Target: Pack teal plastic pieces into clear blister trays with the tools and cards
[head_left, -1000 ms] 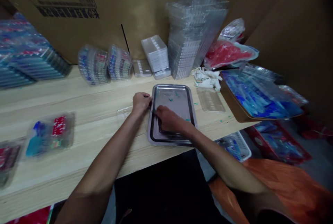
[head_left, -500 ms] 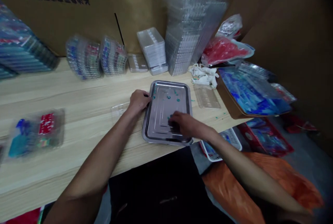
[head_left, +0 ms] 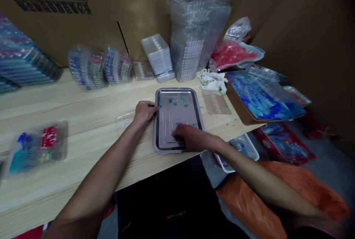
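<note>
A shiny metal tray [head_left: 177,118] lies on the wooden table in front of me, with several small teal bits [head_left: 186,105] scattered over its far half. My left hand [head_left: 145,112] is closed at the tray's left rim, thumb and fingers against the edge. Over the near part of the tray, my right hand [head_left: 190,136] points down with its fingers bunched together. Whatever its fingertips pinch, if anything, is hidden. A clear plastic blister shell [head_left: 124,120] lies partly beneath my left forearm. Right of the tray rests another clear shell [head_left: 216,103].
Tall stacks of clear plastic shells [head_left: 188,43] stand behind the tray. Filled packs [head_left: 85,67] line the back left, and one pack [head_left: 39,146] lies at left. A cardboard box of blue packets [head_left: 263,94] sits right; a white basket [head_left: 251,150] is below the table edge.
My right hand has moved slightly left and nearer me over the tray. Some teal bits appear in different spots. My left hand stays at the rim; the whole view has shifted a little.
</note>
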Demonstrator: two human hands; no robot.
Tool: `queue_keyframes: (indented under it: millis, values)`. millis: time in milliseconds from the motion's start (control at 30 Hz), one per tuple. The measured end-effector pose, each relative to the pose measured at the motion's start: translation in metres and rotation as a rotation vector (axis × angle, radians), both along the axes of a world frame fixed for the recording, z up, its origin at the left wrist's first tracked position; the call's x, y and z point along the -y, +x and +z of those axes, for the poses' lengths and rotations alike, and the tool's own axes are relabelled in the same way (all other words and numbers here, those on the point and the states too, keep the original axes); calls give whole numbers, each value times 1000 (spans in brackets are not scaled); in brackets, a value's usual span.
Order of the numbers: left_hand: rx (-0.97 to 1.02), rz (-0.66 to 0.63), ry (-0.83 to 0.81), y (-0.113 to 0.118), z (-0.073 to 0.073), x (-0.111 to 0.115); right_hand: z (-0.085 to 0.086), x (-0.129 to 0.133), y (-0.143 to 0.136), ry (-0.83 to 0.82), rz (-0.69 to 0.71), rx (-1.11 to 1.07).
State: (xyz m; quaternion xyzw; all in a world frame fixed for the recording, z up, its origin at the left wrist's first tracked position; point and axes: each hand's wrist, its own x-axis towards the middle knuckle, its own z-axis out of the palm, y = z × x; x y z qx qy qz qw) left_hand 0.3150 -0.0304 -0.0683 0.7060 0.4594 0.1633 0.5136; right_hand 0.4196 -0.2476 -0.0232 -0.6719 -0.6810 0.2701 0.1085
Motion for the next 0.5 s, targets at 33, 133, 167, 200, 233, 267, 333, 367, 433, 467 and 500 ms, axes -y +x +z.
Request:
queue_keyframes:
  millis: [33, 133, 167, 200, 233, 267, 333, 367, 433, 467, 500]
  values:
    - [22, 8, -19, -1, 1, 2, -5, -13, 8, 48, -76, 42]
    - [102, 31, -148, -5, 9, 9, -12, -52, 33, 147, -269, 132]
    - [129, 46, -196, -7, 12, 11, -13, -59, 35, 161, -272, 128]
    - [151, 56, -234, -8, 14, 13, -14, -64, 33, 165, -236, 105]
    - [164, 60, -258, -9, 16, 14, -15, -65, 27, 167, -175, 70]
    - [171, 59, -269, -9, 17, 14, -18, -65, 19, 163, -94, 32]
    - [176, 36, -267, -9, 16, 14, -24, -68, -1, 185, -39, -1]
    - [174, 27, -262, -8, 15, 13, -26, -74, -8, 197, -77, 15]
    - [168, 25, -255, -7, 14, 11, -27, -95, -12, 186, -206, 79]
    - [163, 29, -254, -6, 13, 11, -26, -109, -8, 165, -267, 108]
    - [156, 33, -254, -6, 13, 11, -22, -124, -1, 147, -308, 126]
